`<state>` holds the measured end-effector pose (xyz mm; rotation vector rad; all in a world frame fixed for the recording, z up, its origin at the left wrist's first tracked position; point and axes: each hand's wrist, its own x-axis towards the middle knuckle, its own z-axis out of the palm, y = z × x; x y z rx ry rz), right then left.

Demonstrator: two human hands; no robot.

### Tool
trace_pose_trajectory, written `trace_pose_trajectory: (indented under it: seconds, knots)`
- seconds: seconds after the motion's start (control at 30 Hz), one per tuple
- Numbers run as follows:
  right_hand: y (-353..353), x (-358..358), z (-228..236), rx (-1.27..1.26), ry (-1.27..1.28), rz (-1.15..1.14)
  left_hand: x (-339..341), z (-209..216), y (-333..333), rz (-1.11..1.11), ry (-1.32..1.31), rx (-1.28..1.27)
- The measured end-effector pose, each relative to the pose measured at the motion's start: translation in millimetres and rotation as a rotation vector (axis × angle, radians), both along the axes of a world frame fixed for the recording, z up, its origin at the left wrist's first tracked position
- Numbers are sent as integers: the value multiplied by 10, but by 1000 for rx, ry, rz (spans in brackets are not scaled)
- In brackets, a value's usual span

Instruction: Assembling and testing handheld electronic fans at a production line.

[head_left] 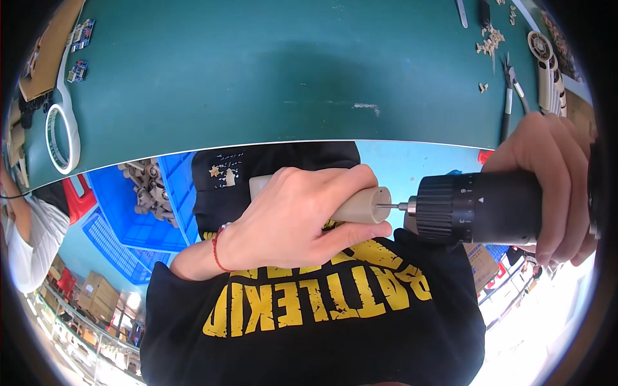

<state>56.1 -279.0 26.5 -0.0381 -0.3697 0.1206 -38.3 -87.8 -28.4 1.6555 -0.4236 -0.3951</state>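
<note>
Beige, hard-looking plastic on that tubular part (364,209), so I'd guess it's light, stiff and maybe a bit slick, best held around the barrel just behind the round end, fingertips clear of the bit (402,206). Your left hand (293,212) is curled snugly around it, thumb and forefinger near that end, which pokes out just to the hand's right. Your right hand (559,186) is wrapped round the black power driver (479,206), bit reaching the part's end face.

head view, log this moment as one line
left hand: grips beige cylinder; right hand: holds black power driver; bit: at cylinder's end face; blue crate: beige parts inside
</note>
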Motion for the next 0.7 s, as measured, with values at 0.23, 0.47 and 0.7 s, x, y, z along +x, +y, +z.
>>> trace_pose_trajectory:
  seconds: [0.23,0.47,0.7]
  knots:
    - [-41,-4,-19,-110,31,-67,-6,-21,-24,-40,60,-5]
    - [-117,81,-5,-225,53,-130,39,3,-19,-93,140,-32]
    - [-174,336,122,-317,-9,-170,153,105,42,-37,279,-121]
